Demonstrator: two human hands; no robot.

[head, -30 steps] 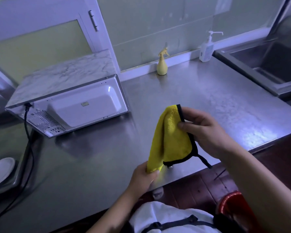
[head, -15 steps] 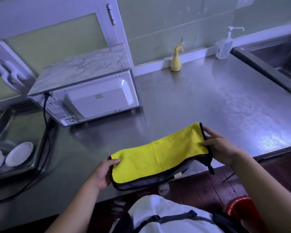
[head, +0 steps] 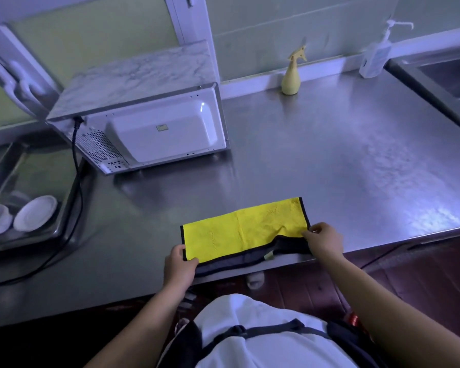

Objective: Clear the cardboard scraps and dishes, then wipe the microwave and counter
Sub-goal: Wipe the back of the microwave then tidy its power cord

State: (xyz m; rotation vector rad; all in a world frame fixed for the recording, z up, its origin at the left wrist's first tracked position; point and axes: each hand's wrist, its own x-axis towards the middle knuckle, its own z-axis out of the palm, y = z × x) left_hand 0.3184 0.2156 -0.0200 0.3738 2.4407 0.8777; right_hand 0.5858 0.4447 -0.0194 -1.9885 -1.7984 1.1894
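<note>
Pinching cloth (head: 239,229) by both ends with left hand (head: 179,266) and right hand (head: 324,243), long axis left-right; microwave (head: 154,128) beyond, up-left, nearer left.

steel counter (head: 329,155) bears microwave (head: 157,128), yellow spray bottle (head: 291,81), pump bottle (head: 375,58), and yellow cloth (head: 239,229) at front edge.

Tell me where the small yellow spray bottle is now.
Head view, upper centre: the small yellow spray bottle stands on the steel counter against the back wall, between the white microwave on its left and the clear pump dispenser.
</note>
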